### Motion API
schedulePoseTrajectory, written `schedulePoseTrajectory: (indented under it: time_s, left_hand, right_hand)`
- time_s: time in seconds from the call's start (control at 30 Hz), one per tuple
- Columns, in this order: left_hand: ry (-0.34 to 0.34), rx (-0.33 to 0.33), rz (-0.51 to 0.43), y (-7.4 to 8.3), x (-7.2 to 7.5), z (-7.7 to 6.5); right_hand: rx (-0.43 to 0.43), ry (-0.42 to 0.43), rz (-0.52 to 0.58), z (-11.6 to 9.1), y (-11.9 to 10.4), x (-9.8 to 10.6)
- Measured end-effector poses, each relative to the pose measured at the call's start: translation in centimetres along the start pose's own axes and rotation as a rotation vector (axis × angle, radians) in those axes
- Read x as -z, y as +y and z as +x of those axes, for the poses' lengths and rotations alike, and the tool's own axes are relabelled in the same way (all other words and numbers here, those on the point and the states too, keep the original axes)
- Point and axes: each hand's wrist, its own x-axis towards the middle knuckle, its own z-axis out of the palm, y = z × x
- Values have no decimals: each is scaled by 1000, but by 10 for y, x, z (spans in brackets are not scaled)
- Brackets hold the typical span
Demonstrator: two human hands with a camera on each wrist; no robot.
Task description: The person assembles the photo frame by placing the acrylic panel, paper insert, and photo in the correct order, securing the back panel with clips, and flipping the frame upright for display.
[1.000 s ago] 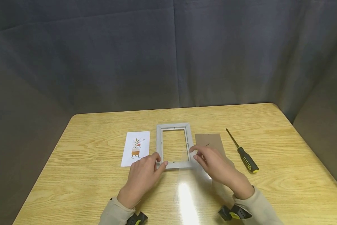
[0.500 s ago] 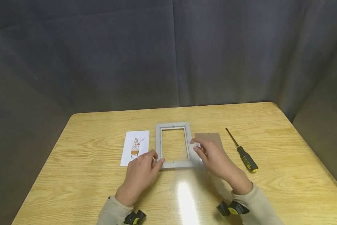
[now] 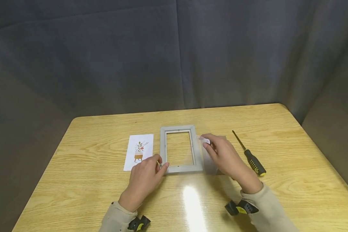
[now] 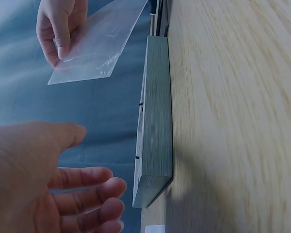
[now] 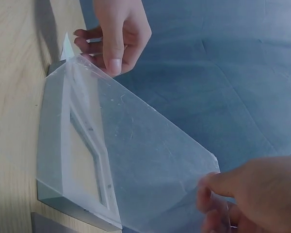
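A pale grey picture frame [image 3: 163, 141] lies on the table with its recessed side up and its opening bare. My right hand [image 3: 224, 158] pinches the edge of a clear plastic sheet [image 5: 145, 141] between thumb and fingers, just right of the frame. In the right wrist view the sheet is tilted above the frame and overlaps it. My left hand [image 3: 146, 174] is near the frame's lower left corner. Its fingers are loosely bent and hold nothing, apart from the frame in the left wrist view. A white card [image 3: 133, 145] with a potted-plant picture lies left of the frame.
Partly hidden under the right hand is a brown backing board [image 3: 224, 137]. Farther right lies a screwdriver [image 3: 255, 163] with a black and yellow handle. A dark curtain [image 3: 104, 64] hangs behind the wooden table [image 3: 84, 154].
My right hand has moved away from me and slightly right with the clear sheet, now over the backing board. My left thumb has drawn back a little toward the frame's left corner.
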Motion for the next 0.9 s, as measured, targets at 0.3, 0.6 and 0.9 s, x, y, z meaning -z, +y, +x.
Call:
schedulePoseTrajectory:
  time_s: [0.3,0.6,0.9]
  left_hand:
    - [6,-5,2,-1,1,0]
    - [19,-18,-2,-2,1,0]
    - [9,-9,-6,-1,1,-1]
  right_hand:
    - [34,6,-19,15,-2,4]
    - [43,9,-21,33,-4,9]
    - [47,6,-46,48,-6,11]
